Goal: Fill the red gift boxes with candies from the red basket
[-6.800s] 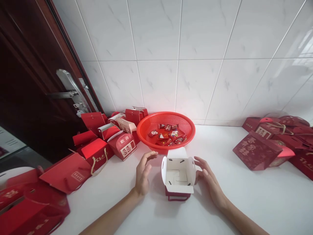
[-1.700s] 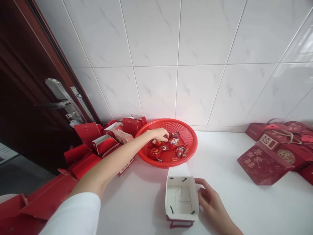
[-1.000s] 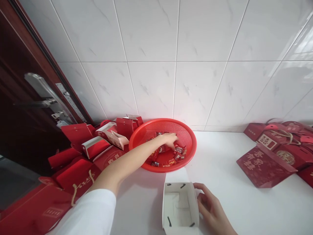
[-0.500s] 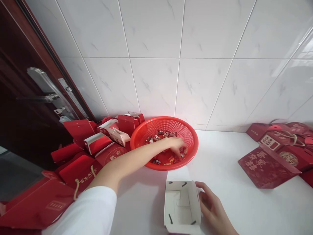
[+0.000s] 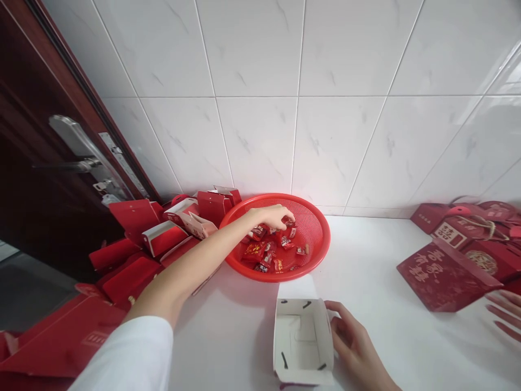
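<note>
My left hand [image 5: 273,217] reaches into the red plastic basket [image 5: 321,239], its fingers curled down on a red-wrapped candy [image 5: 288,221] near the far side. Several other wrapped candies [image 5: 255,251] lie below it, partly hidden by my forearm. An open-topped paper box [image 5: 303,339], white inside with dark tabs at its corners, stands in front of the basket. At its right side, my right hand [image 5: 352,339] holds the raised flap with bent fingers; part of the grip is hidden behind the wall.
Red gift boxes [image 5: 138,277] crowd the left, beside a dark door [image 5: 24,163]. More red boxes [image 5: 450,274] stand at the right, where another person's hand [image 5: 507,312] shows at the edge. A tiled wall [image 5: 260,141] closes off the back of the white table [image 5: 366,255].
My left hand has moved left and away from me inside the basket, uncovering candies near its front. Another person's hand has appeared at the right edge. My right hand stays at the box.
</note>
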`<state>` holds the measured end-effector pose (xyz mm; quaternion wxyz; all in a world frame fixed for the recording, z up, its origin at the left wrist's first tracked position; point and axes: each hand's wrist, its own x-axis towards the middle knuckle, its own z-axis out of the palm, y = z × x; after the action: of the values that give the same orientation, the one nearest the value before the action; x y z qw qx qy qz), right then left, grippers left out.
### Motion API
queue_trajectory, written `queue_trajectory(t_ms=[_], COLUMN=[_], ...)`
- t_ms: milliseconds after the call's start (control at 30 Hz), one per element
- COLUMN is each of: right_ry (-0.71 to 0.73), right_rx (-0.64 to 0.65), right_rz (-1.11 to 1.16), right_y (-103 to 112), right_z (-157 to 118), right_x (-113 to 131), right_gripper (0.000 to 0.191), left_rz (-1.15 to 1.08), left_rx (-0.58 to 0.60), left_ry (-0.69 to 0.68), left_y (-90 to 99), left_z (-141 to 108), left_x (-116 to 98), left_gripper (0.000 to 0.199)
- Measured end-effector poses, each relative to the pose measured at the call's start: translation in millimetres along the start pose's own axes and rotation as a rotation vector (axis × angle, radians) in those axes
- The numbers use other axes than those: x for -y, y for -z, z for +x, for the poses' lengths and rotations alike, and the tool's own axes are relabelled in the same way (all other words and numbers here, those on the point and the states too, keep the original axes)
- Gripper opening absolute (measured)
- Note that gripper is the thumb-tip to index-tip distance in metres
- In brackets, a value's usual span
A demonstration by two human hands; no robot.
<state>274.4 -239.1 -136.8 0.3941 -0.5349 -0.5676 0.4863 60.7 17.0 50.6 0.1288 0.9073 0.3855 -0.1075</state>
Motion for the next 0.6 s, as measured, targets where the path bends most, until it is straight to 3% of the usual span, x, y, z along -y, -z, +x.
queue_trajectory(t_ms=[133, 267, 400, 500, 600], right_ry=[0.013, 0.011, 0.018, -0.001, 0.0], right_rx=[0.002, 0.006, -0.009, -0.02, -0.015], right_rz=[-0.008, 0.008, 0.001, -0.018, -0.044], right_y=[-0.1, -0.1, 0.3, 0.8, 0.8], right_z=[-0.2, -0.1, 0.5, 0.8, 0.6], right_x=[0.7, 1.3, 2.6, 5.2, 8.2], right_gripper=[0.049, 0.05, 0.053, 0.056, 0.056], left_rz=[-0.013, 0.012, 0.08, 0.133, 0.144], left_rx=[-0.02, 0.144, 0.28, 0.289, 0.263], left_ry=[0.011, 0.056, 0.112, 0.157, 0.146], left_y=[0.5, -8.1, -33.2, -52.6, -60.3], left_z=[-13.1, -32.4, -47.4, -48.0, -41.6], left_x=[9.9, 10.9, -8.2, -26.6, -35.1], left_gripper=[0.046, 0.052, 0.07, 0.086, 0.081])
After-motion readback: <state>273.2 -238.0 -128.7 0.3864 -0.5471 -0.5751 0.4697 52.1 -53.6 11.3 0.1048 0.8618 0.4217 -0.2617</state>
